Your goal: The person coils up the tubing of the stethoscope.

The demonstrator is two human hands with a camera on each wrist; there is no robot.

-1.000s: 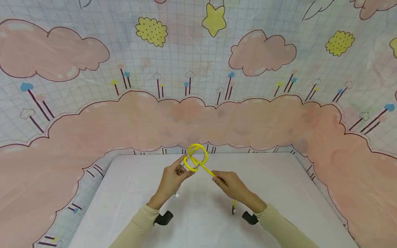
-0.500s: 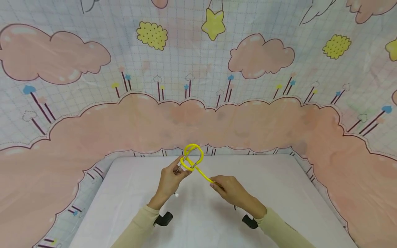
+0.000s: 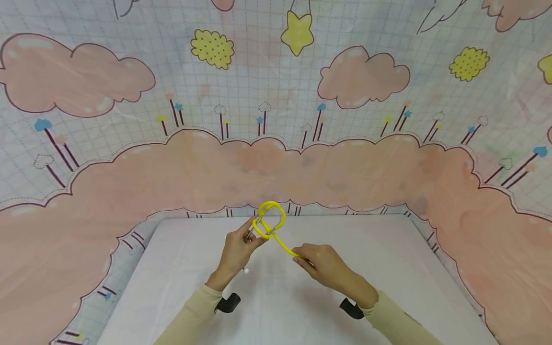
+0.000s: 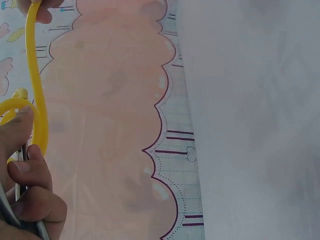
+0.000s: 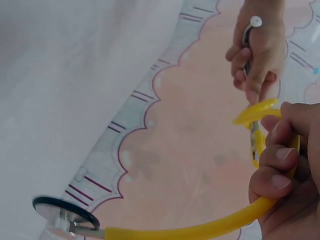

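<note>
"Item?"
"One stethoscope [image 3: 281, 243], held up over my worktop [image 3: 276, 306]."
"Left hand [image 3: 235, 249]?"
"Mine; grips the metal ear pipes [image 4: 7, 209], thumb against a yellow loop [image 3: 284, 219]."
"Right hand [image 3: 326, 264]?"
"Curled round the tube [image 3: 288, 250], which slants leftward and away to the loop; disc [image 5: 60, 212] nearer this side."

Right hand [image 5: 295, 175] grips yellow stethoscope tubing [image 5: 185, 234]

Fingers curled round it at the right edge, the hand holds the tubing, which sweeps down and left to a dark-rimmed chest piece [image 5: 66, 214] with a short metal stem [image 5: 90, 232]. Farther up, the left hand [image 5: 262, 62] holds a metal ear tube [image 5: 246, 40] ending in a white ear tip [image 5: 256, 21]. Between the hands shows a yellow loop [image 5: 255, 112]. Behind is a backdrop [image 5: 190, 125] with pink scalloped print; a white surface [image 5: 75, 60] fills the upper left.
</note>
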